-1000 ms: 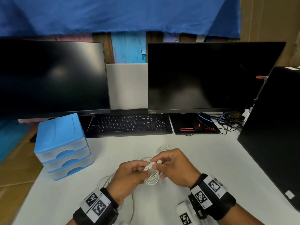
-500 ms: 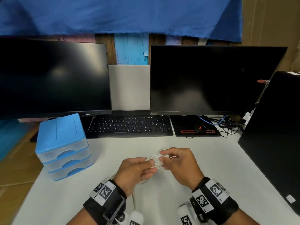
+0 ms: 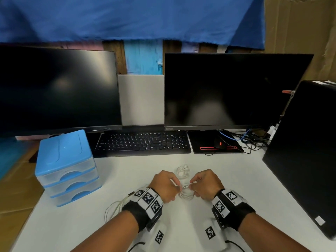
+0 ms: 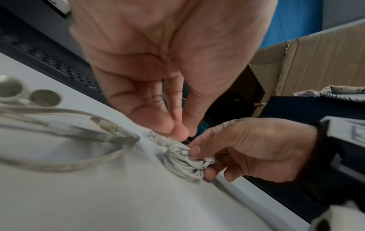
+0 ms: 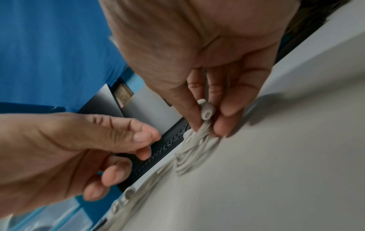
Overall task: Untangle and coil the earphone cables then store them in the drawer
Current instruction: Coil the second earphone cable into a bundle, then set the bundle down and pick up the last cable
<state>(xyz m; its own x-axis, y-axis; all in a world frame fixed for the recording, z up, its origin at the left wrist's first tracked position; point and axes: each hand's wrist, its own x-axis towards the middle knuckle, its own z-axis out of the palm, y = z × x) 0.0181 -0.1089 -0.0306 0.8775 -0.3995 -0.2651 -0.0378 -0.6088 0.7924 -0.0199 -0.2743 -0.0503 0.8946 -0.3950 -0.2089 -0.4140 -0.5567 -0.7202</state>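
Note:
A small coil of white earphone cable (image 3: pixel 186 193) lies on the white desk (image 3: pixel 236 179) between my hands. My right hand (image 3: pixel 193 185) pinches its top together with an earbud (image 5: pixel 206 111); in the right wrist view the coil (image 5: pixel 195 150) fans out below the fingers. My left hand (image 3: pixel 175 184) pinches a strand at the coil's other end (image 4: pixel 158 136). A second, wound earphone (image 3: pixel 182 171) lies just beyond my hands. A looser white cable (image 3: pixel 112 210) loops under my left wrist. The blue-topped three-drawer unit (image 3: pixel 67 168) stands at the left, drawers shut.
A black keyboard (image 3: pixel 143 142) and a mouse pad with mouse (image 3: pixel 218 144) lie behind the hands, under two dark monitors (image 3: pixel 234 90). A black computer case (image 3: pixel 305 153) stands at the right. Tangled wires (image 3: pixel 252 140) sit at the back right.
Both hands came nearer and lower, bringing the coil down onto the desk. The left hand's grip has shifted to the coil's end. The second wound earphone now shows beyond the hands.

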